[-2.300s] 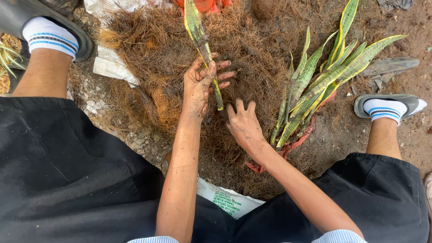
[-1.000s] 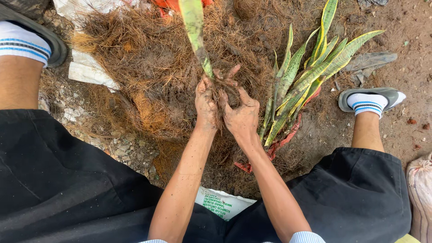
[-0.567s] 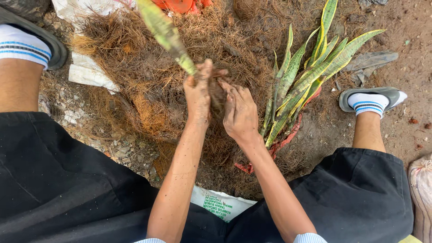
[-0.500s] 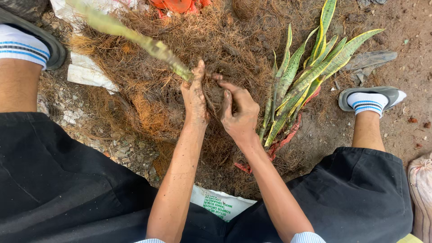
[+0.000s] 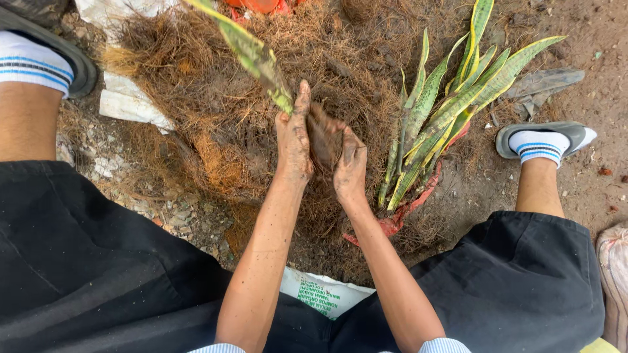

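My left hand [image 5: 293,137] and my right hand [image 5: 350,168] press together around the root end of a snake plant cutting [image 5: 252,52], with a brown clump of fibre and soil [image 5: 323,134] packed between the palms. Its green, yellow-edged leaf leans up and to the left, away from my hands. Both hands are smeared with dirt. Beneath them lies a heap of brown coconut fibre [image 5: 216,124].
A bundle of snake plants [image 5: 445,111] lies to the right on a red bag. My sandalled feet sit at the far left [image 5: 39,65] and right [image 5: 543,140]. A white printed sack [image 5: 324,297] lies between my legs. White sacking [image 5: 131,104] shows at the left.
The leaf swung from upright to leaning far left, then came partly back up. My right hand has closed in against the left, pressing fibre around the plant's base.
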